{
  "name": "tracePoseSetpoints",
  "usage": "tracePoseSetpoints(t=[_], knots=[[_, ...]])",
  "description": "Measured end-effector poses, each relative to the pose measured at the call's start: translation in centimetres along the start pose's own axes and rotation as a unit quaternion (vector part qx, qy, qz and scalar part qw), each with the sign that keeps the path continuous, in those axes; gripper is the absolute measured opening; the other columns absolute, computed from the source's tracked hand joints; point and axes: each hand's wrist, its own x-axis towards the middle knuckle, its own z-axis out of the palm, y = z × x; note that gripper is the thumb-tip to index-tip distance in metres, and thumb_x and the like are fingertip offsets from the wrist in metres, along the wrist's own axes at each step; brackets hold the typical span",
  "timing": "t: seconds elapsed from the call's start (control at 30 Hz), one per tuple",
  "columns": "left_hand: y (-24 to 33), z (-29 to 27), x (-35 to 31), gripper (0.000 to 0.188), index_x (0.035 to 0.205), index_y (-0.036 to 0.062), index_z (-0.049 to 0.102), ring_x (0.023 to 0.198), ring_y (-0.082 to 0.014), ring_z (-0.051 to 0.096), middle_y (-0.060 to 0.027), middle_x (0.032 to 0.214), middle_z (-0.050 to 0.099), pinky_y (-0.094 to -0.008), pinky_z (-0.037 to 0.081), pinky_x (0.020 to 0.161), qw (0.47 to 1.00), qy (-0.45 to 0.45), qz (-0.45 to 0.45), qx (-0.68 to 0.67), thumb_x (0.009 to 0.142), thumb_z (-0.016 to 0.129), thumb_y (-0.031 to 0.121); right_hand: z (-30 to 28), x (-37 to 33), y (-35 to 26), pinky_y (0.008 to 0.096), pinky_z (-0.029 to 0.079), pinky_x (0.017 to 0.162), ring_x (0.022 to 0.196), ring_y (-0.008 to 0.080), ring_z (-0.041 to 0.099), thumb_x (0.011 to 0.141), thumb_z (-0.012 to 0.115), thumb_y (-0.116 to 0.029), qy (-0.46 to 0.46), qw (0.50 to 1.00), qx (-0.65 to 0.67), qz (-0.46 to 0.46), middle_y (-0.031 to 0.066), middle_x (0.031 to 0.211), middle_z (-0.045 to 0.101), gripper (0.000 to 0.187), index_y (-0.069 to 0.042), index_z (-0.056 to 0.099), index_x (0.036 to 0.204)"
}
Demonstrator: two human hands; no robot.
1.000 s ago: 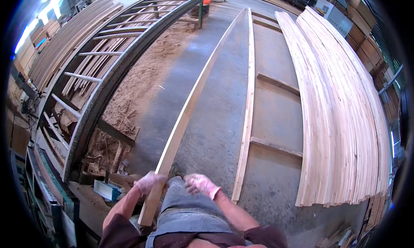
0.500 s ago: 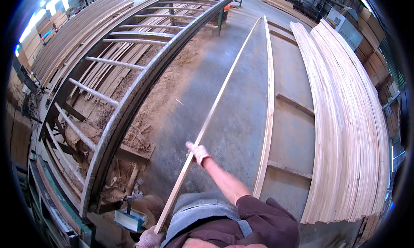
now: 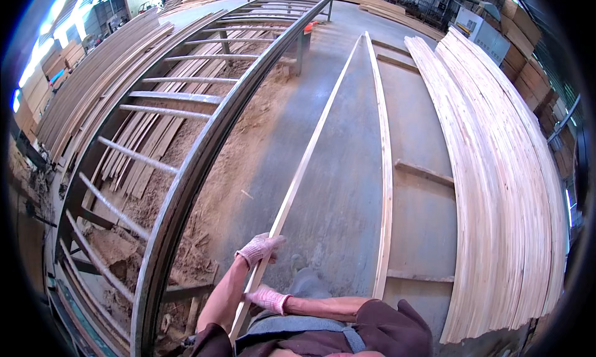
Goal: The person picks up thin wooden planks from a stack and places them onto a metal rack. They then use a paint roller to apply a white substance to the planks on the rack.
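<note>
A long, narrow pale wooden strip (image 3: 302, 167) runs from close to my body out along the floor, its far end meeting that of a second strip. My left hand (image 3: 259, 249), in a pinkish work glove, is closed around it a little ahead of me. Nearer my waist, my gloved right hand (image 3: 268, 298) reaches across and grips the same strip. The second pale strip (image 3: 387, 171) lies to the right, over dark wooden crosspieces (image 3: 424, 172). What lies beneath the palms is hidden.
A long metal roller frame (image 3: 200, 147) stands along the left, with sawdust (image 3: 226, 171) and loose boards (image 3: 146, 140) under it. On the right lies a wide layer of pale boards (image 3: 496, 202). A white cabinet (image 3: 481, 35) and brown stacks (image 3: 521, 31) stand far right.
My left hand has moved from the strip's near end to farther along it. My right hand has come back toward my waist. The strip's near part is closer to me, and the view has shifted.
</note>
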Motion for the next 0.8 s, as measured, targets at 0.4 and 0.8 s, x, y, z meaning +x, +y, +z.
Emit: tracePoseSetpoints(t=[0.4, 0.8], knots=[[1.6, -7.5, -5.5, 0.094, 0.139, 0.0019, 0.056, 0.114, -0.0419, 0.069, -0.0284, 0.122, 0.07, -0.0469, 0.054, 0.098, 0.943, 0.159, -0.097, 0.274, 0.072, 0.079, 0.064, -28.2, 13.9, -11.5, 0.0553, 0.056, 0.097, 0.118, 0.0368, 0.066, 0.098, 0.069, -0.044, 0.058, 0.953, 0.297, -0.01, 0.0221, 0.129, 0.065, 0.061, 0.002, 0.055, 0.135], [-9.6, -13.9, -13.6, 0.05, 0.123, 0.0127, 0.07, 0.1, -0.0381, 0.07, -0.0184, 0.111, 0.072, -0.0461, 0.056, 0.088, 0.911, 0.195, -0.239, 0.275, 0.086, 0.077, 0.045, -38.7, 29.5, -25.4, 0.0596, 0.048, 0.104, 0.123, 0.0347, 0.062, 0.1, 0.047, -0.072, 0.204, 0.906, 0.362, -0.083, 0.0114, 0.14, 0.063, 0.074, -0.014, 0.052, 0.145]])
